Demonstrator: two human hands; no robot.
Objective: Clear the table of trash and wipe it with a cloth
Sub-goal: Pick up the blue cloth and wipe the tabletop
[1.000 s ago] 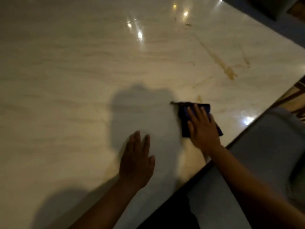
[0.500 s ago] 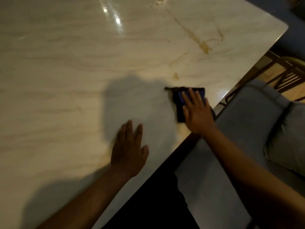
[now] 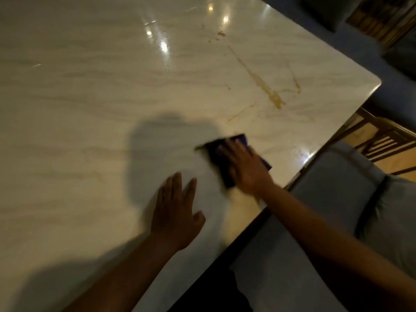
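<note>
A dim room holds a large pale marble-patterned table (image 3: 90, 109) whose glossy top fills most of the view and mirrors several ceiling lights near its far side. No container of any kind shows on it. The left and middle stretches of the top are bare stone, crossed only by a broad dark shadow.

The left hand (image 3: 174, 212) lies flat on the top near the table's near edge, palm down, fingers straight and slightly spread, holding nothing. Just to its right, apart from it, the right hand (image 3: 246, 170) presses down on a dark blue cloth (image 3: 217, 158) with its fingers extended over the fabric; the hand and the cloth are blurred, so how far the fingertips curl cannot be told. The cloth lies on the tabletop close to the near edge, one corner poking out leftward and another behind the wrist.

Beyond the cloth, toward the far right corner, a long yellowish-brown stain (image 3: 265, 86) streaks the stone diagonally, with thinner streaks beside it and small crumbs (image 3: 220, 33) farther back near the light reflections.

The table's near edge runs diagonally from bottom centre up to a rounded corner at the right. Along that edge stands a grey upholstered seat (image 3: 326, 199), just beside the table, and behind it a wooden chair frame (image 3: 382, 140) over a light wood floor.
</note>
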